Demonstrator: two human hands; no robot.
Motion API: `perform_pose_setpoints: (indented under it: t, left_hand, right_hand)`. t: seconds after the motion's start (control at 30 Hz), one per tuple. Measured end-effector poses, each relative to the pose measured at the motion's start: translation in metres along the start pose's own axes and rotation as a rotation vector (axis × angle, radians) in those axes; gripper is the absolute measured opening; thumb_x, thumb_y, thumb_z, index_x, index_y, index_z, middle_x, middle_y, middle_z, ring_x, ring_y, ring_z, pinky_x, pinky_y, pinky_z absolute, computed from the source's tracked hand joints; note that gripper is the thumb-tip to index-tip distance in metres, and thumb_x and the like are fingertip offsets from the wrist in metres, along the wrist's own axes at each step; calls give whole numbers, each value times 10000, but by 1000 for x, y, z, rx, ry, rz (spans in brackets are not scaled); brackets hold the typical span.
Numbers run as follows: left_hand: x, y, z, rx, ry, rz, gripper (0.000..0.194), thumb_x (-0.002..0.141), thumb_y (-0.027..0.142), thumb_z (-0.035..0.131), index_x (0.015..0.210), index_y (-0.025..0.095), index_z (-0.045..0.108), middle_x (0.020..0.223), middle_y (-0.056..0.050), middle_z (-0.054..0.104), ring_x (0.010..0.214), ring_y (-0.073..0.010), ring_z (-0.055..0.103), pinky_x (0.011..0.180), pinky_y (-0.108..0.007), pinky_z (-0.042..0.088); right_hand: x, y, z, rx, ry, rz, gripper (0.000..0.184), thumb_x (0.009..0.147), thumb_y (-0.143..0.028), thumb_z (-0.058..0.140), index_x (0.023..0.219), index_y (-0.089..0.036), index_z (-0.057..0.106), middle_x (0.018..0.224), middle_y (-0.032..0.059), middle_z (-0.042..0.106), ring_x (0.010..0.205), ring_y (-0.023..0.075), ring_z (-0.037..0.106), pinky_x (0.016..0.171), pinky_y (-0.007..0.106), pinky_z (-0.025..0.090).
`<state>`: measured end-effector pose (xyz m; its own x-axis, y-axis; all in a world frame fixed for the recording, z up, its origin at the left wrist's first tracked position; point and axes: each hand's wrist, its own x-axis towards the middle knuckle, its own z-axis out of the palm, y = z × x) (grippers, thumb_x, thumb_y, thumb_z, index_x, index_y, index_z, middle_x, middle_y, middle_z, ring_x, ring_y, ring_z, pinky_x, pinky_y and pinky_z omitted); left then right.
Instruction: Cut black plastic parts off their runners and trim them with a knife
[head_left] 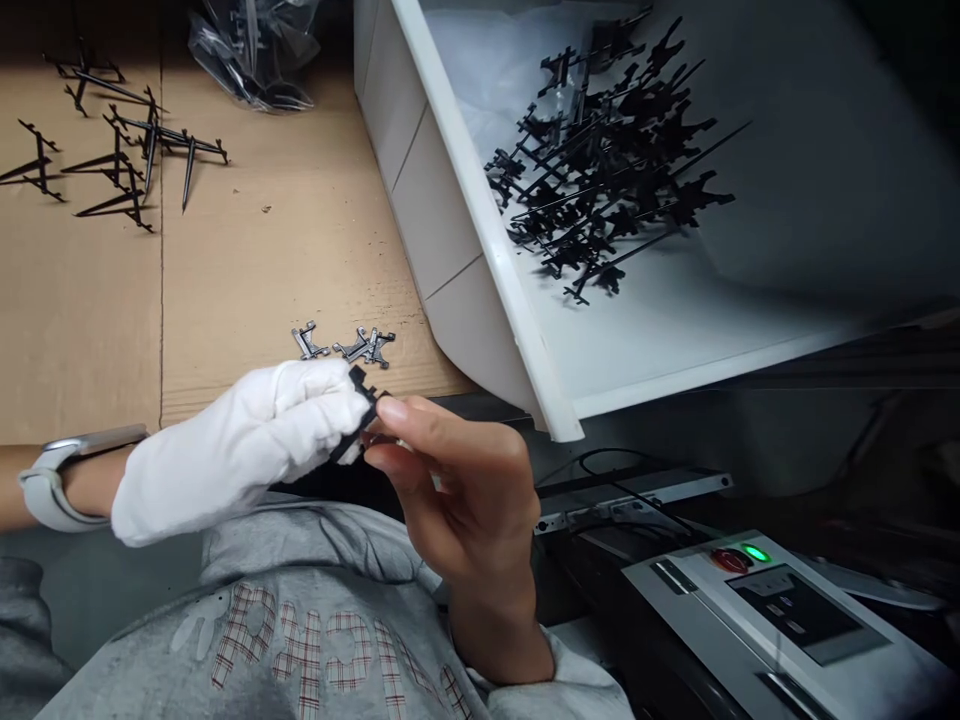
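Observation:
My left hand (247, 440), in a white glove, is closed on a small black plastic part (351, 432) in front of my body. The bare fingers of my right hand (457, 480) pinch the same part at its right side. Much of that part is hidden behind the fingers. Just beyond my hands, a few small dark brackets (366, 346) lie near the front edge of the cardboard-covered table (277, 250).
At the far left lie several black T-shaped parts (135, 150) with long spikes. A clear plastic bag (259, 50) of dark parts sits at the back. A white bin (487, 220) on the right holds a heap of black parts (615, 170). Lower right stands a machine (795, 610) with a green light.

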<state>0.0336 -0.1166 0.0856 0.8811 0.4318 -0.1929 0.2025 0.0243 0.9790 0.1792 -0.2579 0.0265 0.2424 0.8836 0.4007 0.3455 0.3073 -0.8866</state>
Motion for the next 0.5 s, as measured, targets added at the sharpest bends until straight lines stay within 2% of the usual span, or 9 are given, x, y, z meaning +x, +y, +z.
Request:
perform_pose_setpoints:
  t: [0.1, 0.17, 0.27, 0.33, 0.4, 0.5]
  left_hand:
    - [-3, 0, -1, 87, 4, 17, 234, 1000, 292, 445, 791, 235, 536, 804, -8, 622, 752, -145, 591, 753, -269, 566]
    - [-5, -2, -3, 185, -6, 45, 267, 1019, 315, 410, 784, 243, 514, 794, -19, 631, 739, -158, 596, 727, -285, 569]
    - [-9, -7, -6, 397, 49, 186, 274, 1042, 318, 396, 836, 245, 561, 807, -46, 663, 743, -183, 595, 664, -298, 538]
    - [-10, -9, -6, 450, 85, 257, 242, 1025, 275, 406, 882, 241, 598, 833, -59, 692, 762, -189, 609, 662, -298, 531]
    - [-9, -7, -4, 369, 53, 218, 249, 1021, 272, 396, 849, 244, 574, 812, -45, 675, 747, -179, 607, 681, -294, 545]
    - [-6, 0, -1, 191, -25, 68, 298, 1035, 341, 388, 775, 251, 503, 770, -13, 594, 700, -160, 564, 689, -290, 551]
  right_hand:
    - [0, -1, 0, -31, 28, -21, 568, 1066, -227, 677, 1535, -528, 570, 806, -39, 732, 677, 246, 714, 607, 376, 608]
    - [2, -2, 1, -73, 50, -40, 533, 1067, -214, 661, 1513, -498, 601, 758, -36, 707, 632, 247, 689, 580, 379, 595]
    - [7, -4, 3, -69, 58, -56, 521, 1067, -188, 635, 1491, -490, 626, 730, -36, 693, 586, 233, 658, 534, 365, 561]
    - [10, -5, 3, -11, 46, -55, 531, 1064, -180, 641, 1484, -505, 625, 748, -43, 702, 575, 211, 647, 531, 347, 560]
    - [11, -7, 3, 39, 21, -37, 525, 1069, -187, 646, 1481, -512, 622, 791, -42, 729, 565, 198, 645, 550, 347, 584]
    - [12, -12, 2, 40, 9, -10, 520, 1071, -228, 664, 1491, -529, 605, 773, -40, 724, 537, 216, 640, 544, 376, 602]
